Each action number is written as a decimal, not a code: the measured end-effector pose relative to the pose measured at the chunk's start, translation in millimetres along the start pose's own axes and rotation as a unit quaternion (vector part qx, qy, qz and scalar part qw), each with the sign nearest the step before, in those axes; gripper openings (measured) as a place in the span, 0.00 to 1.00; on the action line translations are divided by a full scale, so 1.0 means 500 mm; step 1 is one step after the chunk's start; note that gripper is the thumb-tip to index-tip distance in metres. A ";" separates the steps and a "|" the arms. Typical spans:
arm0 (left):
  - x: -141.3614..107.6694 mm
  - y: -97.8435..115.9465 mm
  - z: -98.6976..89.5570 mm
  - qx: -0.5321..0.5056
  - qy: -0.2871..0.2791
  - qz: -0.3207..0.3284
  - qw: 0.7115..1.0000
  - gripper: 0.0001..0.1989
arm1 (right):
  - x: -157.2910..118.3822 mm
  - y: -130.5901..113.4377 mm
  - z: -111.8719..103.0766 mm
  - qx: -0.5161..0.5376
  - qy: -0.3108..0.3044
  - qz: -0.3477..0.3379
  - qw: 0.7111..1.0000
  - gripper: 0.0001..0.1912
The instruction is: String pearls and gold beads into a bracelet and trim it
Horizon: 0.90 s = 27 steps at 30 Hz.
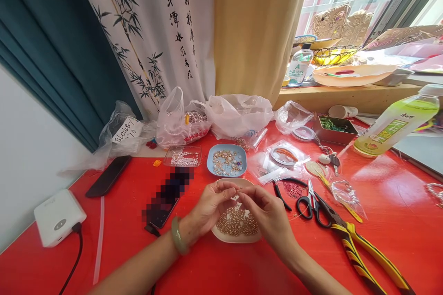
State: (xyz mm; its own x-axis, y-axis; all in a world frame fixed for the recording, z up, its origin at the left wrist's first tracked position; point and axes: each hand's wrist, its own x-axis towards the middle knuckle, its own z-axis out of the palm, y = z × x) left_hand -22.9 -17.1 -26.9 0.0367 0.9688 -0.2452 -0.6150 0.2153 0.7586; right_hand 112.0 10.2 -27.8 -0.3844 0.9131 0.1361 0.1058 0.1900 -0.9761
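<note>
My left hand point(215, 203), with a pale green bangle point(177, 235) at its wrist, is closed in a pinch. My right hand point(265, 209) pinches close beside it, the fingertips of both almost meeting. What lies between the fingers is too small to name. Below them sits a cream dish point(238, 238) holding many small gold beads point(238, 223) and some paler pieces. Just beyond stands a blue dish point(210, 166) with mixed gold and pearly beads point(226, 161). A clear box point(183, 156) of white beads is to its left.
Black-handled scissors point(309, 205), yellow-and-black pliers point(363, 244) and a leaning green drink bottle point(398, 122) lie to the right. On the left are a phone point(169, 200), a dark flat case point(109, 176) and a white device point(59, 217). Plastic bags point(238, 113) line the back.
</note>
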 end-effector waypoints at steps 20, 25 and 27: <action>-0.002 0.011 -0.006 0.019 -0.004 0.031 0.999 0.08 | 0.000 -0.003 -0.002 0.007 -0.045 0.012 0.999 0.12; -0.001 0.015 -0.006 0.004 0.022 0.028 0.999 0.08 | 0.004 -0.001 -0.004 -0.006 -0.055 0.044 0.998 0.10; -0.001 0.014 -0.006 -0.012 0.039 0.025 0.999 0.08 | 0.005 -0.002 -0.005 -0.035 -0.069 0.049 0.996 0.10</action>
State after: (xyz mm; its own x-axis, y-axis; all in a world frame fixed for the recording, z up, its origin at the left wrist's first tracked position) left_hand -29.5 -16.3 -23.3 -0.0543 0.9656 -0.2542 -0.6329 0.1636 0.7567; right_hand 113.2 12.8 -25.9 -0.4908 0.8712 0.0110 0.2110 0.1311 -0.9686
